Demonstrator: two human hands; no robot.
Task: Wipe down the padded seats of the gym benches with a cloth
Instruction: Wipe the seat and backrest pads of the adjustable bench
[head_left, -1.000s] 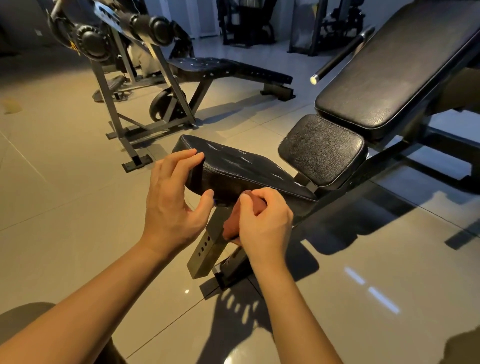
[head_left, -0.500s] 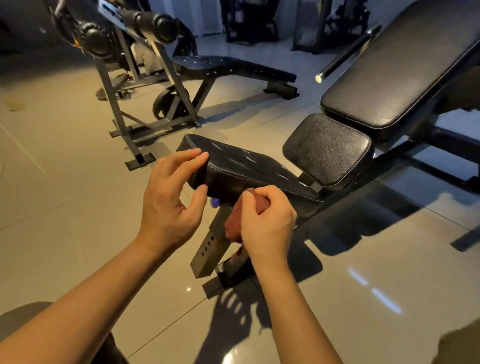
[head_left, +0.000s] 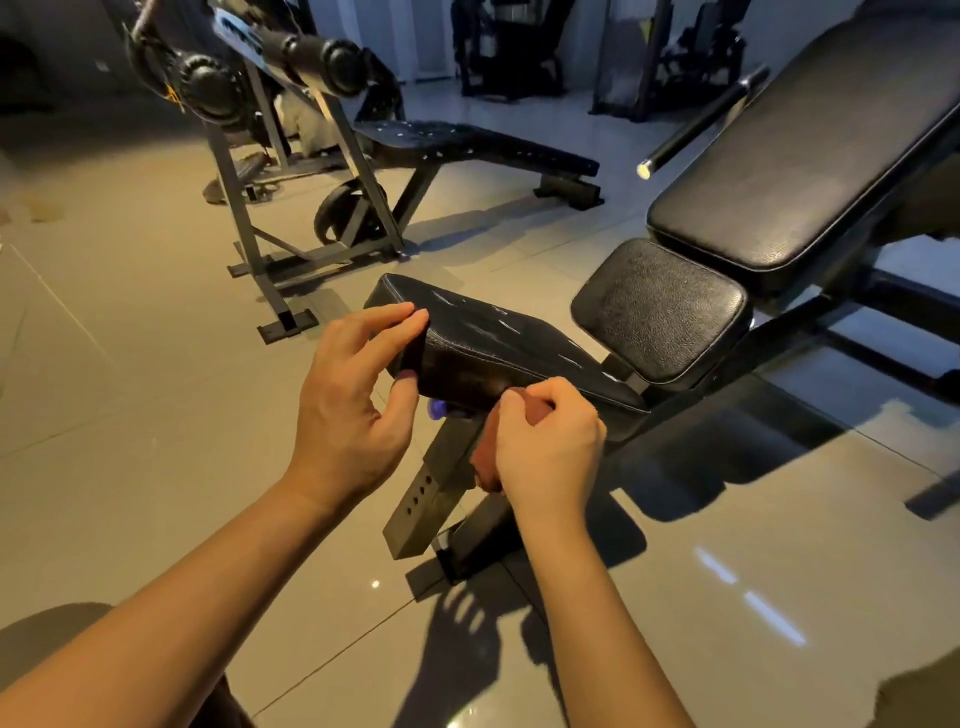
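Note:
A black padded pad (head_left: 493, 348) on the near end of the bench sits in the middle of the head view. My left hand (head_left: 353, 400) curls around its left end, fingers on top and thumb below its front face. My right hand (head_left: 545, 447) grips a bunched reddish-brown cloth (head_left: 485, 462) against the pad's lower front edge. Behind the pad sit the small black seat (head_left: 660, 312) and the long inclined backrest (head_left: 810, 156).
A grey steel post with holes (head_left: 426, 499) stands under the pad on the shiny tiled floor (head_left: 156, 415). A second bench with roller pads (head_left: 467, 145) stands at the back left. A black bar (head_left: 701, 124) points out beside the backrest.
My left hand has closed in on the pad's left end, fingers over the top and thumb under. The right hand with the cloth stays at the front edge.

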